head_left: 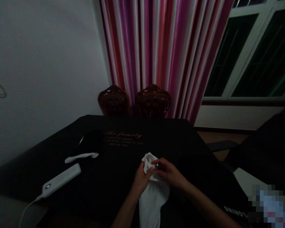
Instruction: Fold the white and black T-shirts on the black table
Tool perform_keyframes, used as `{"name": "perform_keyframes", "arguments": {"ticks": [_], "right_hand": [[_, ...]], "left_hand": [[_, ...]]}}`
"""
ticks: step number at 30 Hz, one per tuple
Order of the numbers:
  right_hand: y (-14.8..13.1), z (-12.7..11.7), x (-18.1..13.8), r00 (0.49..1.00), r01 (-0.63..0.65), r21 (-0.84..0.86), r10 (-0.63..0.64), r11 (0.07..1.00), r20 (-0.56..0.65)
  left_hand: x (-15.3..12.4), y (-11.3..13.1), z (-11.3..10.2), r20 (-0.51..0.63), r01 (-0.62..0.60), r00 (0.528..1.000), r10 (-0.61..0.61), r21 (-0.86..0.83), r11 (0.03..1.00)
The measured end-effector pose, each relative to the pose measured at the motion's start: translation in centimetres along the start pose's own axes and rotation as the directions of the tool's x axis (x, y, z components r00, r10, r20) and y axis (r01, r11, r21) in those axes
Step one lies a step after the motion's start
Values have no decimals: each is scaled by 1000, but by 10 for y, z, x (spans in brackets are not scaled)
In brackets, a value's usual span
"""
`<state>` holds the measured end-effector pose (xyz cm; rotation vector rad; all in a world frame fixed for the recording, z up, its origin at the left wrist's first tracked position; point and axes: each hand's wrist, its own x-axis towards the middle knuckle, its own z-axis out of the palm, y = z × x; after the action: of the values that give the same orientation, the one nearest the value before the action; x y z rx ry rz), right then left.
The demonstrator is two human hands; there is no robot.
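A long piece of white cloth (154, 193), shaped like a sock, hangs over the near side of the dark table. Its bunched upper end stands up between my two hands. My left hand (142, 177) is closed on the left edge of that end, the thumb lying across the front. From the right, my right hand (167, 171) pinches the bunched fabric with bent fingers. The lower part of the cloth trails down between my forearms and out of view at the bottom. Dim light hides the finer folds.
The black tablecloth (123, 164) bears printed lettering. On the left lie a white power bank (61, 180) with a cable and a narrow white cloth (82, 156) beside something black. Two carved chairs (153, 101) stand behind the table. At right is a pale surface (248, 179).
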<state>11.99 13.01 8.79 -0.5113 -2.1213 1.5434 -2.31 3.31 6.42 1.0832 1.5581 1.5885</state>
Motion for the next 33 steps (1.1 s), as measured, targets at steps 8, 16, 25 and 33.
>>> {"name": "perform_keyframes", "arguments": {"ticks": [8, 16, 25, 33], "right_hand": [[3, 15, -12, 993, -57, -288, 25, 956, -112], [-30, -25, -7, 919, 49, -217, -129, 975, -372], [-138, -89, -26, 893, 241, -740, -442, 628, -84], [-187, -104, -56, 737, 135, -803, -601, 581, -311]], "left_hand": [[-17, 22, -6, 73, 95, 994, -82, -199, 975], [-16, 68, -58, -118, -27, 993, 4, -195, 980], [-20, 155, -133, -60, -315, 903, 426, 584, 749], [-26, 143, -141, -288, -149, 794, 535, 761, 631]]}}
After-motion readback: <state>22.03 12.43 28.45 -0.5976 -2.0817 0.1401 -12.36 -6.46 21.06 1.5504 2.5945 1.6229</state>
